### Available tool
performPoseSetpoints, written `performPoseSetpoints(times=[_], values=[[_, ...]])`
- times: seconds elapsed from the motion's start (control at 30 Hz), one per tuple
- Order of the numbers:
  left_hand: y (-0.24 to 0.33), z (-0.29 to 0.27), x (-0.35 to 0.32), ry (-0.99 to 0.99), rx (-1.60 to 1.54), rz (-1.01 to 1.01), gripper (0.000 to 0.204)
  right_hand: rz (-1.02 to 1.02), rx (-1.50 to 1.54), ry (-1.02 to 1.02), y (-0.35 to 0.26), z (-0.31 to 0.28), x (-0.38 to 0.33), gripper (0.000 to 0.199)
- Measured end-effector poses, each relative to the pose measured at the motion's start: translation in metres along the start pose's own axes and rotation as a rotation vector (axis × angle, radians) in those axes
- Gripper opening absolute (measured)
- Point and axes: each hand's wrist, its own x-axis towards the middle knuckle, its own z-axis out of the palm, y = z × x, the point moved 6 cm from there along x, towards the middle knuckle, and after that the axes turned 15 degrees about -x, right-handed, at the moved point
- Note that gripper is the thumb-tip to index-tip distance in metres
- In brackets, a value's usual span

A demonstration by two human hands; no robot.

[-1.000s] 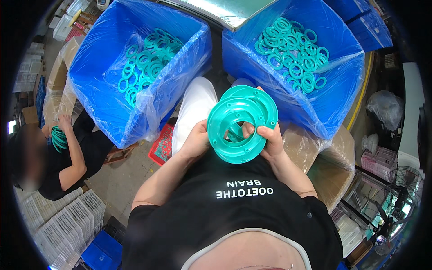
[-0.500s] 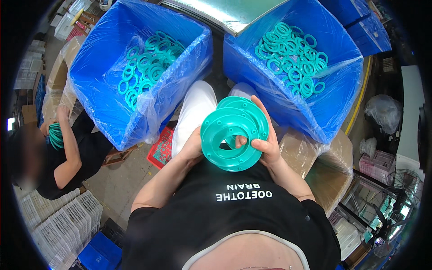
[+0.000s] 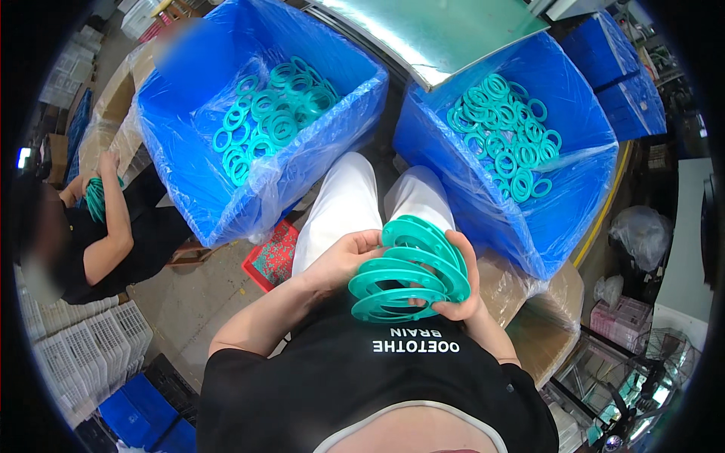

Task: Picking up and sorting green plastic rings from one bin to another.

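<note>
Several teal plastic rings (image 3: 400, 283) sit in a loose, fanned stack in front of my shirt, tilted so their edges show. My right hand (image 3: 464, 283) is closed round the right side of the stack, its thumb on the near rim and fingers along the far side. At the upper left of the stack, my left hand (image 3: 351, 257) has its fingers bent against the ring edges. Its fingertips are partly hidden behind the rings.
Two plastic-lined blue bins, a left bin (image 3: 177, 170) and a right bin (image 3: 430, 124), hold loose teal rings. A red tray (image 3: 253, 266) with small teal bits stands beside my left knee. A cardboard box (image 3: 563, 325) is at my right. Another person (image 3: 109, 241) handles teal rings at far left.
The ring stack has tipped from face-on to edge-on, its rings spread apart, and has come nearer my body. My left hand has moved up beside the rings. The view has shifted slightly.
</note>
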Motion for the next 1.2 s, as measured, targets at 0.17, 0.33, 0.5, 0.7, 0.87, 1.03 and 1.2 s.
performPoseSetpoints(times=[0.17,0.33,0.5,0.7,0.87,1.03,1.2], values=[[0.008,0.004,-0.019,0.004,0.169,0.121,0.028,0.056,-0.127,-0.011,0.007,-0.003,-0.006,0.095],[-0.001,-0.001,0.012,-0.144,0.290,0.297,0.027,0.107,0.039,0.116,0.005,-0.013,-0.002,0.104],[-0.007,-0.007,-0.005,-0.097,0.343,0.307,0.035,0.135,0.220,0.144,0.006,0.007,0.026,0.103],[0.009,-0.007,-0.026,-0.082,0.449,0.343,0.039,0.318,0.279,0.062,0.043,-0.005,0.016,0.102],[-0.001,-0.017,-0.023,-0.188,0.408,0.258,0.034,0.323,0.574,0.149,0.055,0.001,0.023,0.095],[0.003,-0.020,-0.038,-0.095,0.369,0.302,0.033,0.349,0.668,0.102,0.051,0.020,0.031,0.093],[0.008,-0.038,-0.072,-0.029,0.292,0.351,0.032,0.369,0.591,-0.017,0.046,0.034,0.037,0.076]])
